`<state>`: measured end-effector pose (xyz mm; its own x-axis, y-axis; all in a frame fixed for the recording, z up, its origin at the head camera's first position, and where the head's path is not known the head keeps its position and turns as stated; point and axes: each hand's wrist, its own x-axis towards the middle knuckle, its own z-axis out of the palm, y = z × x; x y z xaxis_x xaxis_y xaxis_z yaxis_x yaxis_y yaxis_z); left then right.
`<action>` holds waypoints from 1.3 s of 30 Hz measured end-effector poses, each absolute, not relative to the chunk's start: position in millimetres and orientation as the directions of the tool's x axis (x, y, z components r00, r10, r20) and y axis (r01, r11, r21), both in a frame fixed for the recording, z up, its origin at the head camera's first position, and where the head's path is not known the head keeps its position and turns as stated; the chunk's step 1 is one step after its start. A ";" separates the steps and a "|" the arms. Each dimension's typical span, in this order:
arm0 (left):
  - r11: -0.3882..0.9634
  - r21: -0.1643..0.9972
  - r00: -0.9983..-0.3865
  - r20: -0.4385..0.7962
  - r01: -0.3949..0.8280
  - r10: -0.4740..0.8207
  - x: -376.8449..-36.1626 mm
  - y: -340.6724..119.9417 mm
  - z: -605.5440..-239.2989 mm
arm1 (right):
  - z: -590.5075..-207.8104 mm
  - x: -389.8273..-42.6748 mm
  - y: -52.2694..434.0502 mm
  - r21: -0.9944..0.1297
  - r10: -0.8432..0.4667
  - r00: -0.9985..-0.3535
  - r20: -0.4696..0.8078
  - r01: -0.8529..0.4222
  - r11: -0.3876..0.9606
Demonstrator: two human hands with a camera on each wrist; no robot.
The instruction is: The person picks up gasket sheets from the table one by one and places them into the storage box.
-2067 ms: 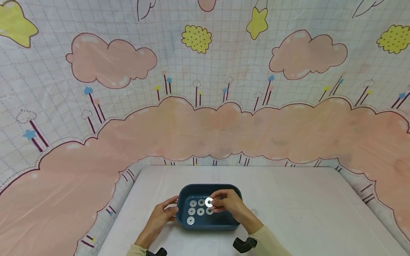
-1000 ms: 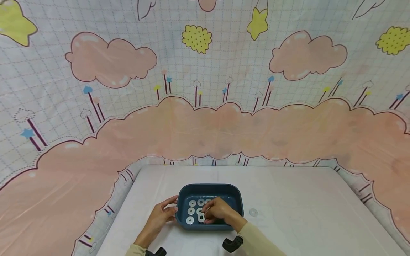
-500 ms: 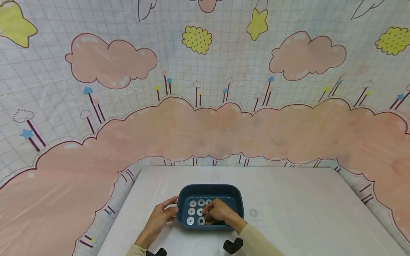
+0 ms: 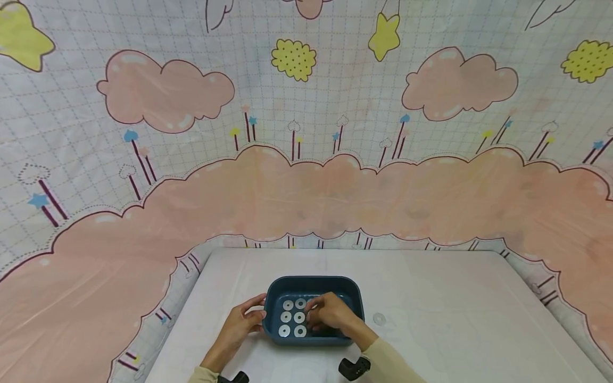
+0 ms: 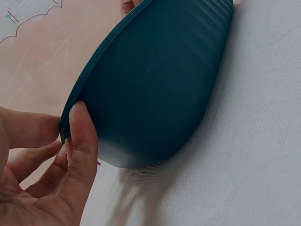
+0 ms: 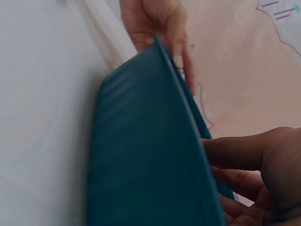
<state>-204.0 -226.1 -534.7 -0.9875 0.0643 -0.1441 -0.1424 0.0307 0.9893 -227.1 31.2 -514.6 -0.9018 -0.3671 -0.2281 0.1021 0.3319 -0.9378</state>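
Observation:
A dark blue rectangular tray with rounded corners stands on the white table. Flat silver washers lie in rows across its left part, some hidden by the right hand. My left hand holds the tray's left end; in the left wrist view its thumb and fingers pinch the rim from either side. My right hand reaches into the tray just right of the washers, fingers loosely bent. No washer shows between its fingers. In the right wrist view the tray's wall hides its fingertips.
A pale, translucent-looking ring lies on the white table to the right of the tray. Behind the table hangs a patterned cloth. Black wrist devices sit on both forearms.
My right hand has put a washer down in the front row, then let go and drawn slightly up and right. My left hand stays on the tray's left end.

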 end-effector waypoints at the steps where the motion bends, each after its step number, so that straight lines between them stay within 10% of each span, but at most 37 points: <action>1: 0.031 0.989 -0.987 -0.146 -0.144 0.062 -204.0 -226.0 -534.6 | -513.4 -227.1 32.2 -0.942 -0.366 -0.904 -0.222 0.102 0.320; 39: 0.052 0.990 -0.989 -0.131 -0.127 0.062 -203.3 -226.4 -538.7 | -473.0 -216.5 130.1 -0.989 -0.227 -0.970 0.090 -0.114 0.097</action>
<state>-203.3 -226.4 -538.7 -0.9895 0.0625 -0.1306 -0.1275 0.0517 0.9905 -216.5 130.1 -473.0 -0.9697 -0.2271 0.0898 -0.1143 0.0972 -0.9887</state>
